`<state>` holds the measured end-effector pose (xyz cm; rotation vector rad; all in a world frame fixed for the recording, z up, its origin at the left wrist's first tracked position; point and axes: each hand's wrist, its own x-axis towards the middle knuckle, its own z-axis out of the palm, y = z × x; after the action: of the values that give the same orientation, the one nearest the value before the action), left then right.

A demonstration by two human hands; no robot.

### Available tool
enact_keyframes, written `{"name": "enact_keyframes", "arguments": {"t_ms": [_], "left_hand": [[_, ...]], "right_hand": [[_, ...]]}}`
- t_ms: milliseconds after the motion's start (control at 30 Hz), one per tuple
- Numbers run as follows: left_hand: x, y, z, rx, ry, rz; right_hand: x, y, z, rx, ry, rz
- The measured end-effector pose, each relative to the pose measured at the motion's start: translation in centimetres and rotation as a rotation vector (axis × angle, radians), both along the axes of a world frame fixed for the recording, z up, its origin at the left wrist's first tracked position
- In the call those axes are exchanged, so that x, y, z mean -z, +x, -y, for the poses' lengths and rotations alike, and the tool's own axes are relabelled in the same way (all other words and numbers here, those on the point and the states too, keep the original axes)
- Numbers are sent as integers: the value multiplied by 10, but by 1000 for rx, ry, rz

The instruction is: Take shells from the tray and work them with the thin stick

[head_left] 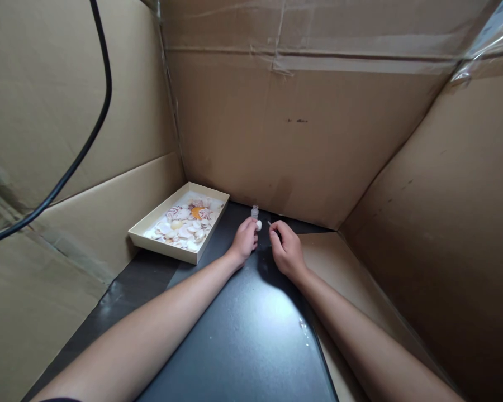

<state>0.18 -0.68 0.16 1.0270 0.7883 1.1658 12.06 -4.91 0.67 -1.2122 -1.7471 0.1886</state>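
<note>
Left hand (pixel 243 241) is pinching a small white shell (pixel 259 225) near the table's (pixel 235 346) far edge. Right hand (pixel 288 248) is closing narrowly on a thin pale stick (pixel 269 223), too small to identify, not touching the shell. Clear bottle (pixel 255 211) is standing just beyond, tray (pixel 163 250) of shells is sitting toward the far left corner. Best: left hand should be bracing the shell by its rim, right hand should be approaching lightly, avoiding the bottle.

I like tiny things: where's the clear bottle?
In the head view, the bottle is near the middle, just beyond the left hand, right of the shell tray.
</note>
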Motion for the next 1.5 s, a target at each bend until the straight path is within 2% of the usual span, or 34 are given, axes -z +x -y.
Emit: {"name": "enact_keyframes", "arguments": {"t_ms": [100,267,400,533,667,833,967,1133,1300,1433,1500], "left_hand": [[0,0,0,6,6,5],[-1,0,0,-1,-10,23],[-1,0,0,6,9,16],[1,0,0,7,8,20],[1,0,-1,11,11,27],[0,-1,-1,12,7,28],[1,-1,-1,11,15,28],[3,-1,-2,16,8,17],[2,-1,-1,9,13,27],[1,-2,0,11,25,13],[0,-2,0,13,21,18]], "right_hand": [[-1,0,0,-70,0,18],[-1,-1,1,21,-37,30],[-2,-2,2,-81,-35,78],[-2,-1,2,-31,-24,57],[-1,-1,1,-91,-7,74],[0,-1,1,-12,-40,58],[0,-2,1,-98,-26,74],[0,-2,-1,-15,-47,41],[-2,-3,0,-119,-30,31],[-2,-4,1,-31,-98,36],[-1,-4,1,-47,-86,20]]}}
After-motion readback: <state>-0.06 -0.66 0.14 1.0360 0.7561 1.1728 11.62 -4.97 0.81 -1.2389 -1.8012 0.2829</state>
